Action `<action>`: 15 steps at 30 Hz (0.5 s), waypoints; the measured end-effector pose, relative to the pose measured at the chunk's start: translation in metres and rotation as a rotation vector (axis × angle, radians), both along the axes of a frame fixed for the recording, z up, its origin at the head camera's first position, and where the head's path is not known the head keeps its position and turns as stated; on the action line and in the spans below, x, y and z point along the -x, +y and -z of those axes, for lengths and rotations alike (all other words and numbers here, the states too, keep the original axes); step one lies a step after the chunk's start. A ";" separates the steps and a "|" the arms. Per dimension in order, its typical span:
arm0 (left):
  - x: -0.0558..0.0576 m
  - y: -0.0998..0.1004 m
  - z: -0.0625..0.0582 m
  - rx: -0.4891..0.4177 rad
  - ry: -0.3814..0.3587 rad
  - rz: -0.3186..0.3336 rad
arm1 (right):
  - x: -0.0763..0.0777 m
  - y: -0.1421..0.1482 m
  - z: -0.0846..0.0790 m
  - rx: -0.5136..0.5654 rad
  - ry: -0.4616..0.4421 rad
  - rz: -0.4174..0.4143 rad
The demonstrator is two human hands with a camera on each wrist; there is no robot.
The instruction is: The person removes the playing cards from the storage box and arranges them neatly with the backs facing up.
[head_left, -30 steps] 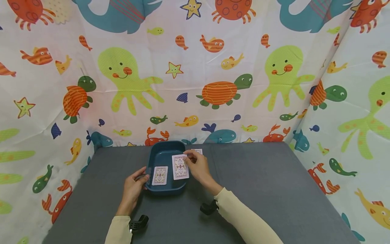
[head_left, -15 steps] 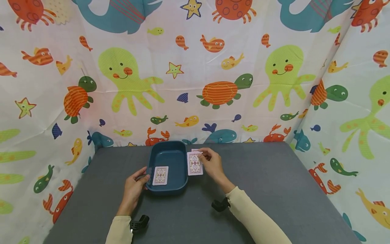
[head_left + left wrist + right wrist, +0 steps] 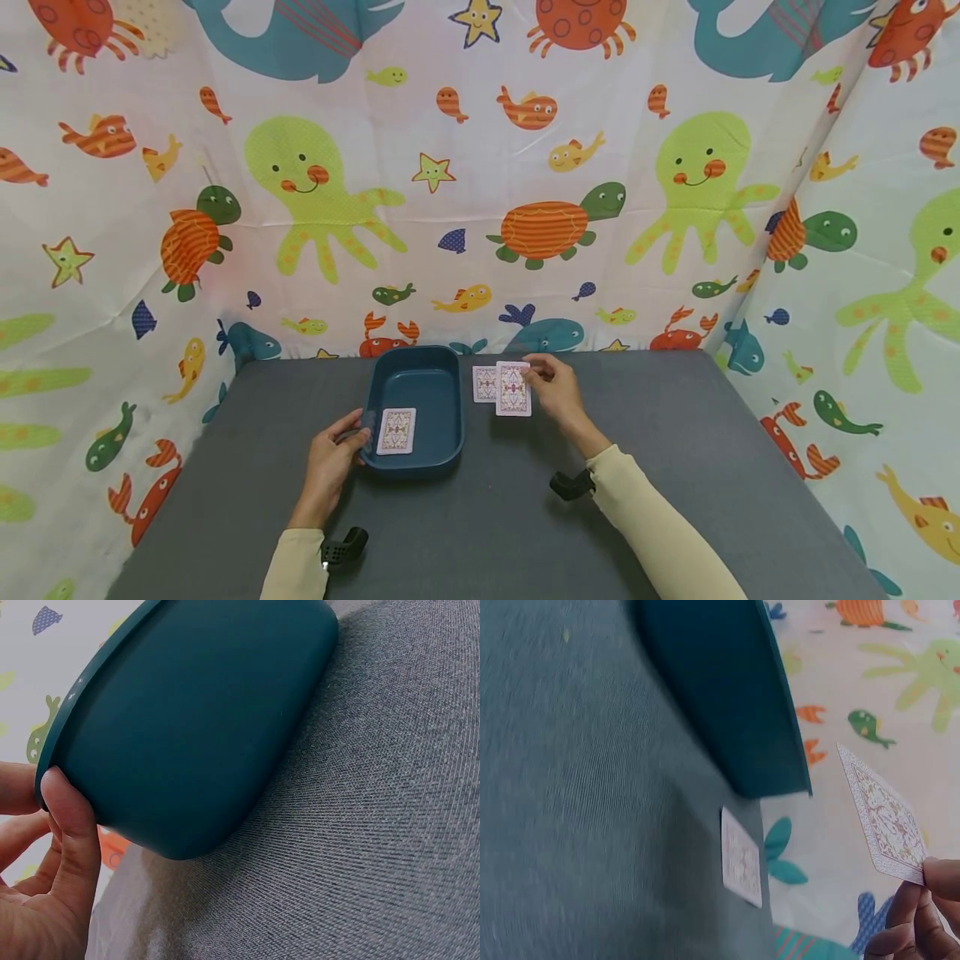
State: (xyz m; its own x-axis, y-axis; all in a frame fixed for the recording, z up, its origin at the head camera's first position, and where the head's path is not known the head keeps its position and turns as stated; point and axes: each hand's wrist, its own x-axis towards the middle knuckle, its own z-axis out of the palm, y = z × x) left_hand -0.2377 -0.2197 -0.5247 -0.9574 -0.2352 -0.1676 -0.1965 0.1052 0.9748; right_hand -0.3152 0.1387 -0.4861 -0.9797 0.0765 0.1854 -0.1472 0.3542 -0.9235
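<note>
My right hand [image 3: 558, 392] pinches a playing card [image 3: 513, 389] by its edge, its patterned back showing. In the right wrist view that card [image 3: 889, 817] is held up off the table. Just left of it, a second card [image 3: 483, 384] lies on the table, partly covered from the head's view. A dark blue rectangular tray [image 3: 438, 454] stands to the left, with another patterned card [image 3: 396, 431] lying inside at its near left. My left hand [image 3: 330, 458] grips the tray's left rim between thumb and fingers, as the left wrist view also shows.
A grey cloth covers the table [image 3: 465, 542]. Behind its far edge hangs a white curtain [image 3: 450, 208] printed with sea animals, which also runs along both sides.
My right hand has carried its card from over the tray to the right, past the card on the table, which shows more now. The left hand stays on the tray.
</note>
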 end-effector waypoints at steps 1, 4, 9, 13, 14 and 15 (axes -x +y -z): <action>0.000 0.000 0.000 0.000 -0.001 -0.001 | 0.002 0.003 0.001 0.001 -0.008 0.001; 0.000 0.000 0.000 -0.005 0.007 -0.002 | 0.007 0.009 0.004 -0.004 -0.027 0.010; 0.001 0.000 0.001 -0.004 0.010 -0.005 | 0.015 0.018 0.011 -0.024 -0.044 0.029; 0.001 0.000 0.001 0.000 0.008 -0.005 | 0.022 0.024 0.015 -0.042 -0.062 0.030; 0.001 0.000 0.001 0.000 0.010 -0.003 | 0.024 0.025 0.016 -0.046 -0.066 0.029; 0.001 0.000 0.000 0.000 0.013 -0.002 | 0.026 0.027 0.016 -0.052 -0.069 0.029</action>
State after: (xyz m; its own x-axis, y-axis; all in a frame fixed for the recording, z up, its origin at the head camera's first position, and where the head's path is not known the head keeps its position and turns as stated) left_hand -0.2385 -0.2196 -0.5248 -0.9590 -0.2372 -0.1552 -0.1842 0.1051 0.9773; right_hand -0.3411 0.1653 -0.5026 -0.9878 0.0968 0.1219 -0.0727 0.4051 -0.9114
